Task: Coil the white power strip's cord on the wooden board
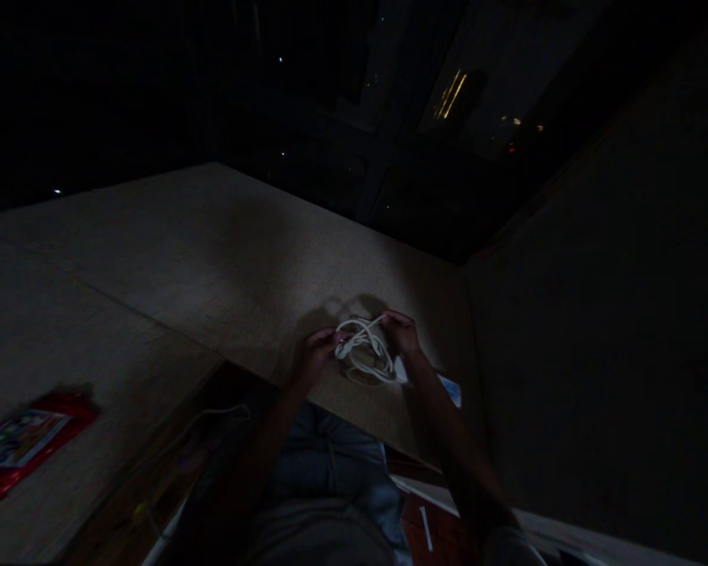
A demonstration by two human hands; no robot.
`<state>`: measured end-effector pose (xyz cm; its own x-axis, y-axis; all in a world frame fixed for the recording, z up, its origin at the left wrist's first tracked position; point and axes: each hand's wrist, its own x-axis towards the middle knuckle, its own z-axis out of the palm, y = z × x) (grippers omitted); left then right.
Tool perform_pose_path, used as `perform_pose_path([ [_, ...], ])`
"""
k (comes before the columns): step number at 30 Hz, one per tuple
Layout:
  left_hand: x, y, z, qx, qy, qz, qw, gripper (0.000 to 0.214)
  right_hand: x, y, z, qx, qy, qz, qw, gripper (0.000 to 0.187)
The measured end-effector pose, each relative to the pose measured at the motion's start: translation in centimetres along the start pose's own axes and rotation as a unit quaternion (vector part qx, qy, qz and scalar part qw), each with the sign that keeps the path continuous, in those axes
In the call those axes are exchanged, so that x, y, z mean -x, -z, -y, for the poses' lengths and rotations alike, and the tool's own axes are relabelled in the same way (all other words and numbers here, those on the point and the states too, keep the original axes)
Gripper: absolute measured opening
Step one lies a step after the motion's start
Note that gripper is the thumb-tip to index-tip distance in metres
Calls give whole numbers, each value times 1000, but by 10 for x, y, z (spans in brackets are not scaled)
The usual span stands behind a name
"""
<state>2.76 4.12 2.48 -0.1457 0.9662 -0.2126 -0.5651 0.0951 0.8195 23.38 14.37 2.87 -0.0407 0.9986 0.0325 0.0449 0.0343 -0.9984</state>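
A white cable point(369, 358) lies in loose, tangled loops between my hands, above a pale ledge point(259, 259). On the left side of the coil, my left hand point(317, 347) has its fingers closed on the cable near what looks like its plug end. My right hand point(402, 330) pinches a strand at the upper right of the loops. Partly behind my right forearm is a white power strip point(450, 390) with a bluish face. The scene is dark, so fine detail of the fingers is hard to see.
A shiny red packet point(32, 440) lies on the ledge at the far left. Dark window glass point(330, 102) with small lights stands behind the ledge. A wall point(595, 377) rises on the right. Below the ledge, a thin white cable point(212, 412) hangs at the left.
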Motion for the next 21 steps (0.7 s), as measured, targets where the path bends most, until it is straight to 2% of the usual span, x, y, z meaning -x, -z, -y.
perform_pose_path([
  [3, -2, 0, -1, 23, 15, 17, 999, 44, -1, -2, -3, -3, -2, 6, 1000, 38],
  [7, -6, -3, 3, 50, -1, -16, 999, 40, 0, -6, -2, 29, 13, 29, 999, 34],
  [11, -9, -8, 9, 100, -7, -36, 994, 40, 3, -8, 12, 81, 49, 62, 994, 27],
  [13, -9, -9, 9, 108, -1, -26, 994, 38, 7, -10, 24, 137, 114, 97, 979, 26],
  [15, -8, -9, 8, 113, 1, -19, 993, 38, 10, -12, 38, 199, 197, 146, 949, 32],
  [17, -6, -8, 7, 118, 1, -16, 993, 38, 11, -16, 49, 236, 253, 196, 917, 33],
  [19, -4, -7, 6, 119, -1, -12, 993, 37, 10, -19, 56, 242, 271, 244, 899, 29],
  [21, -3, -6, 5, 121, -2, -2, 993, 33, 7, -20, 56, 221, 259, 279, 898, 25],
])
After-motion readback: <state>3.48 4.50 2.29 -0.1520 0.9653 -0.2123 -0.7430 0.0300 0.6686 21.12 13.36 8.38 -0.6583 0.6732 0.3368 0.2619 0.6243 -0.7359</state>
